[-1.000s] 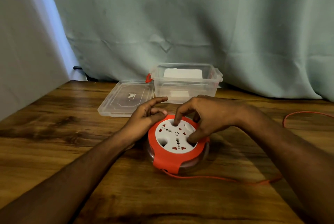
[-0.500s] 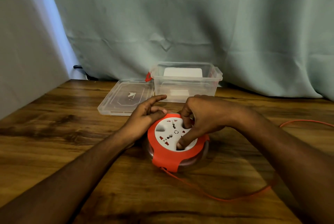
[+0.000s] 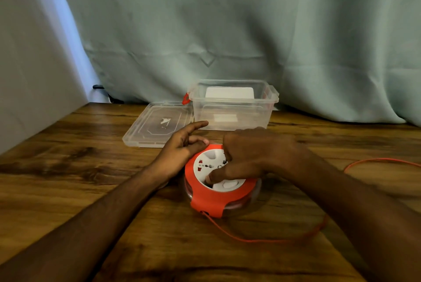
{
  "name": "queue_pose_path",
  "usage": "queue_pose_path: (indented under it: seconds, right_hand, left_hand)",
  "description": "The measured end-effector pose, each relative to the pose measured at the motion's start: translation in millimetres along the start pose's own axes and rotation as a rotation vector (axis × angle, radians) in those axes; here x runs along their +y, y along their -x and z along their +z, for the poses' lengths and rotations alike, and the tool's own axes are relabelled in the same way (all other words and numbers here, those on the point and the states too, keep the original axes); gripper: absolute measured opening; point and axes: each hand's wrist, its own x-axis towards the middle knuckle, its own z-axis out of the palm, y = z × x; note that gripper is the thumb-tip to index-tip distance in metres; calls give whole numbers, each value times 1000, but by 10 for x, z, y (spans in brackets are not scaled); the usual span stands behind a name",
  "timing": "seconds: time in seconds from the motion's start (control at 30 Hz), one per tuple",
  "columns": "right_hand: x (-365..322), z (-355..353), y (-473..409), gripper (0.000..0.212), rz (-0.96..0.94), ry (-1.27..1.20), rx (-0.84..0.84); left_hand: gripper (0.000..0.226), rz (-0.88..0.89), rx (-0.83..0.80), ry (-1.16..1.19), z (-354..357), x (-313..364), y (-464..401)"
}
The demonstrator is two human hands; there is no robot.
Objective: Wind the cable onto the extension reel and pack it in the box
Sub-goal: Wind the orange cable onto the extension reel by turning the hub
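Beyond our left hand lies the flat, clear plastic lid [image 3: 158,123], top side up on the dark wood-grain table [image 3: 68,168]. Our left hand [image 3: 180,148] rests against the left rim of the round orange extension reel with its white socket face [image 3: 219,181], fingers loosely spread, the forefinger pointing away from us towards the box (not closed around anything). The reel sits flat on the table between our two hands. Our right hand [image 3: 250,156] lies over the top of the reel, fingertips pressed down onto the white face, thumb near its front edge; it presses rather than grips. Beyond both hands stands the clear rectangular plastic box with red side clips [image 3: 232,105], open, just beside the lid. The thin orange cable [image 3: 262,239] leaves the front of the reel, curves under our right forearm and loops away to the right of it, loose on the table.
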Motion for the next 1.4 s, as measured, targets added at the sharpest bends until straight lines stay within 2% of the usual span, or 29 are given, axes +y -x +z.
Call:
queue_pose_path:
  seconds: [0.17,0.27,0.37,0.43,0.47,0.53,0.6,0.87,1.1,1.23,1.4]
  right_hand:
    - [-44,15,34,55,-19,23,41]
    - [-18,-15,23,53,-21,28,-1]
    - [135,-115,42,42,-39,-1,-77]
    - [262,-200,72,28,-89,-3,-45]
    - [305,-225,87,27,-115,-16,-22]
    - [323,-231,72,47,-157,-56,-7]
    - [279,-198,32,57,-188,-60,-36]
    - [322,-100,-29,60,-183,-38,-100]
    - [329,-83,-55,59,-140,48,-57]
    - [263,-86,-46,47,-117,111,-34]
    - [200,-65,-41,51,-130,118,-5]
  left_hand:
    - [51,-3,-1,1,-7,-13,-3]
    - [51,2,-8,2,-15,-11,-10]
    - [52,11,-12,-3,-16,3,-3]
    - [53,14,-19,7,-20,-2,2]
    - [52,16,-23,17,-19,-7,1]
    - [51,17,-29,29,-20,-10,-6]
    - [48,21,-35,34,-15,-2,-1]
    - [44,26,-46,16,-19,5,10]
    - [45,50,-26,-10,-3,-8,6]
    - [45,48,-26,-21,-8,-16,-5]
    - [45,42,-29,4,-2,-5,0]
